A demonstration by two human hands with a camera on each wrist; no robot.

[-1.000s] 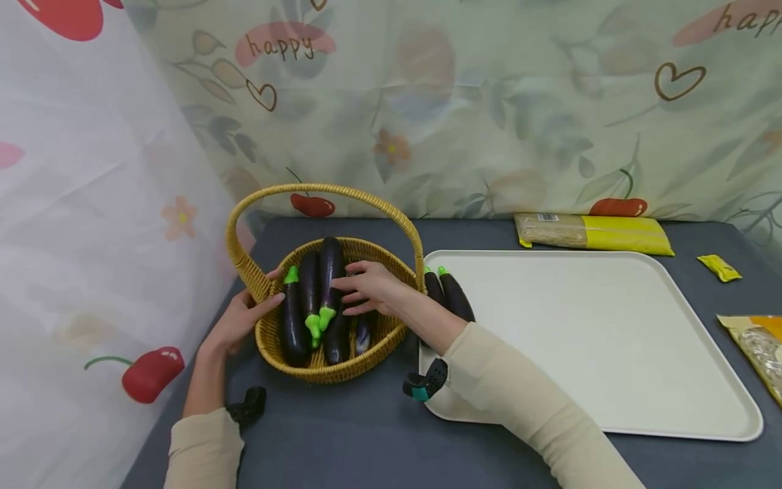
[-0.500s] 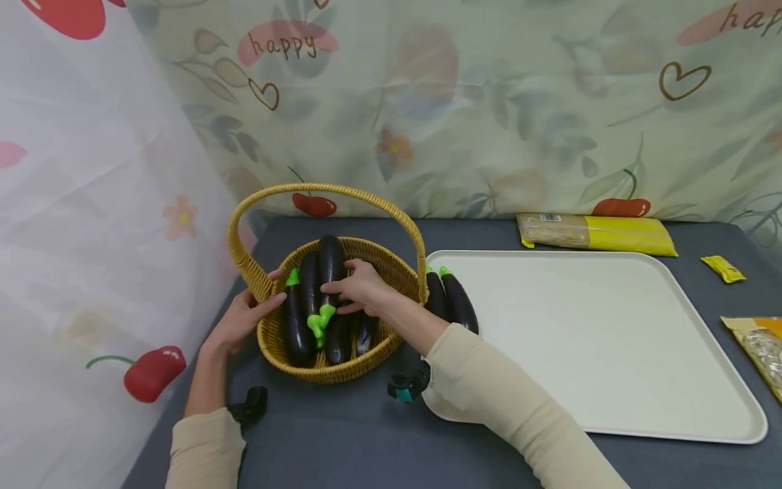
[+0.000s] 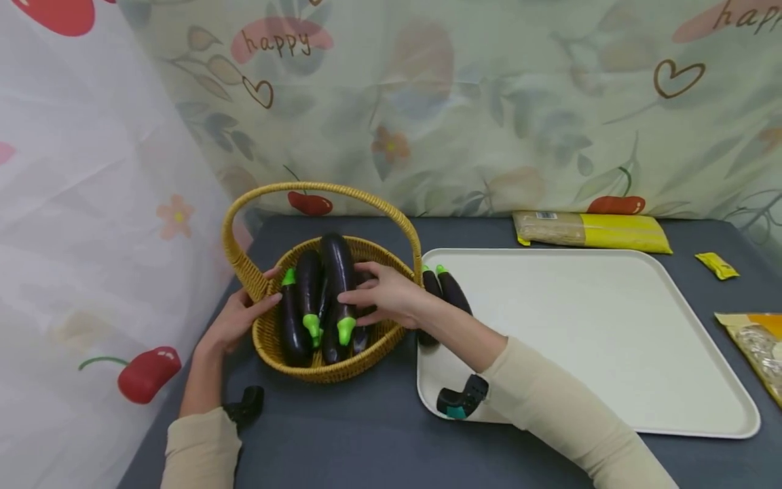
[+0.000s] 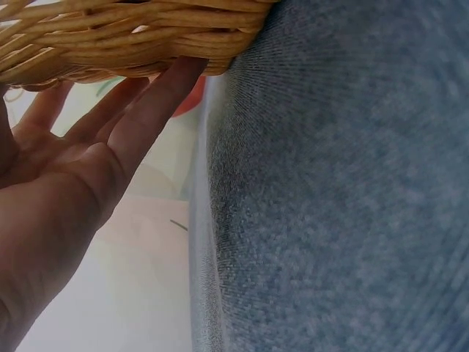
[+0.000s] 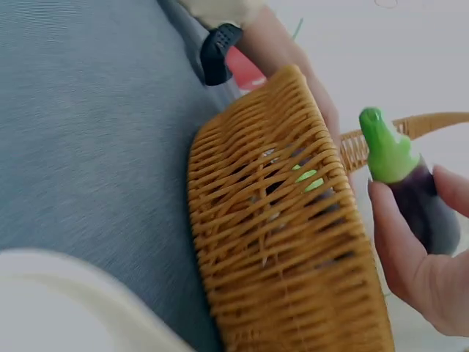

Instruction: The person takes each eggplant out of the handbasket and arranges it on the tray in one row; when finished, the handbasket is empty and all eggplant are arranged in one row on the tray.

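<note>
A wicker basket with a tall arched handle holds several eggplants with bright green caps. My left hand grips the basket's left rim near the handle's base, thumb inside; in the left wrist view its fingers lie against the outer weave. Over the basket, my right hand holds the top eggplant between thumb and fingers. In the right wrist view that eggplant shows above the rim, cap pointing up. Other eggplants lie beneath and to the left, one partly hidden by the right hand.
Right of the basket lies a white tray, with two eggplants at its left edge, partly behind the right forearm. A long yellow packet, a small yellow sachet and another bag lie beyond it. Patterned cloth hangs behind and left.
My right hand has closed its fingers on the top eggplant and shifted it to the right, off the neighbouring eggplant. The left hand has stayed on the basket.
</note>
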